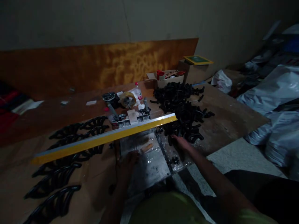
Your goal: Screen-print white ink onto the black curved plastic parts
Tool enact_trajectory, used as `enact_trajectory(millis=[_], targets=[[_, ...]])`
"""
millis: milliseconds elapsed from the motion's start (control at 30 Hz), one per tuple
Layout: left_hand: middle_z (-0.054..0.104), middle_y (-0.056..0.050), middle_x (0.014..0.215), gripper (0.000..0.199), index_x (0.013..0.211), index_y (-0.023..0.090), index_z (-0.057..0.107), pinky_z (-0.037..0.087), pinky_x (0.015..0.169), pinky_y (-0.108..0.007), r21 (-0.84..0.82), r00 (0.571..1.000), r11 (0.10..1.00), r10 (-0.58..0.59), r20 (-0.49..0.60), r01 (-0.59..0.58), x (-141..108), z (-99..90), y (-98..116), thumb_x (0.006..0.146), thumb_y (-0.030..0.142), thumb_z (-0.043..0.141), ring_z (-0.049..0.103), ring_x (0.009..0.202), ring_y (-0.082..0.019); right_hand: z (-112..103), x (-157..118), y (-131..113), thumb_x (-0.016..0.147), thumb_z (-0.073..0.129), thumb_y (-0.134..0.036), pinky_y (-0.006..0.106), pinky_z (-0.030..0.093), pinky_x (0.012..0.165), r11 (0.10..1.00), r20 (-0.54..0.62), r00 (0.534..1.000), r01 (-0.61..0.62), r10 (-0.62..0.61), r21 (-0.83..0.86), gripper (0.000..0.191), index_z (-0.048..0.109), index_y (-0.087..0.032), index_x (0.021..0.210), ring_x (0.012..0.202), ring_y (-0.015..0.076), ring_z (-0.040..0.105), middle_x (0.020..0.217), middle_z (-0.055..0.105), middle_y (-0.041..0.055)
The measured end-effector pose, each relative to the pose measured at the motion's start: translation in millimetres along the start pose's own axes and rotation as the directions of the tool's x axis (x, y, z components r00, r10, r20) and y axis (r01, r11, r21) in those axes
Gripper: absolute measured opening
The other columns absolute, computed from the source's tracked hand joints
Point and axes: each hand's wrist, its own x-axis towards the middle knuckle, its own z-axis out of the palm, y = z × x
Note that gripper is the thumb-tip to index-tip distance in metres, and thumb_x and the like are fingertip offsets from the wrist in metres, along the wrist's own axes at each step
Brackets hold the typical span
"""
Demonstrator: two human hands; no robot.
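Observation:
My right hand (179, 142) reaches to the near edge of a heap of black curved parts (182, 109), its fingers closed at one of them; what they grip is too dark to make out. My left hand (131, 158) is in shadow over the left side of a shiny metal plate (149, 165), its fingers hard to see. A tan, flat piece (147, 147) lies on the plate just right of that hand. Behind the plate stands a clamp fixture (132, 118), partly hidden by a long yellow bar (105, 137) that crosses the view.
Rows of black curved parts (52, 177) lie on the left of the table. Farther back are a tape roll (127, 99), a small bottle (137, 90) and an open box (170, 77) holding red items. White sacks (273, 90) are piled at the right.

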Motion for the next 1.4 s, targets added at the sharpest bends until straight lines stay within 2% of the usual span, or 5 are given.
enact_trajectory(millis=[300,533,833,1000,1400], targets=[[0.073,-0.008,0.090,0.044,0.105,0.016,0.068,0.055,0.072,-0.033,-0.144,0.962,0.989,0.078,0.262,-0.041,-2.1,61.1,10.1,0.082,0.050,0.053,0.067,0.077,-0.019,-7.4,-4.9,-16.0,0.081,0.052,-0.008,0.032,0.040,0.101,0.992,-0.307,0.952,0.051,-0.012,0.118,0.059,0.049,-0.020,0.139,0.117,0.0213,0.057,0.123,0.064,0.0098],[0.072,-0.009,0.107,0.050,0.140,0.027,0.056,0.047,0.095,-0.035,0.274,0.831,0.805,0.417,0.368,-0.526,-2.3,94.5,63.5,0.092,0.030,0.046,0.065,0.097,-0.023,-30.3,-40.2,-62.6,0.080,0.061,-0.022,0.037,0.045,0.095,0.907,-0.469,0.875,0.289,-0.120,0.307,0.046,0.045,-0.020,0.123,0.105,0.0228,0.063,0.108,0.070,0.0079],[0.070,-0.011,0.093,0.054,0.144,0.025,0.052,0.048,0.086,-0.028,0.538,0.770,0.554,0.501,0.395,-0.636,-0.9,104.5,89.8,0.092,0.020,0.039,0.063,0.092,-0.022,-47.3,-68.8,-68.9,0.078,0.063,-0.026,0.038,0.049,0.092,0.891,-0.568,0.822,0.292,-0.047,0.349,0.032,0.047,-0.023,0.106,0.104,0.0241,0.065,0.105,0.069,0.0084],[0.071,-0.010,0.104,0.054,0.147,0.026,0.048,0.047,0.092,-0.030,0.393,0.735,0.622,0.569,0.367,-0.678,-3.2,101.2,99.5,0.094,0.025,0.037,0.064,0.096,-0.022,-51.4,-72.3,-68.1,0.078,0.062,-0.028,0.036,0.051,0.089,0.815,-0.550,0.835,0.314,0.007,0.487,0.028,0.049,-0.024,0.103,0.101,0.0217,0.066,0.102,0.068,0.0050],[0.063,0.000,0.074,0.049,0.131,0.016,0.058,0.043,0.064,-0.027,0.140,0.985,0.978,0.144,0.098,-0.156,-11.0,24.8,-9.4,0.088,0.036,0.046,0.056,0.065,-0.016,9.0,-27.7,-92.3,0.085,0.062,-0.017,0.035,0.046,0.097,0.870,-0.291,0.878,0.446,-0.380,0.211,0.022,0.071,-0.019,0.106,0.106,0.0217,0.063,0.108,0.073,0.0080]])
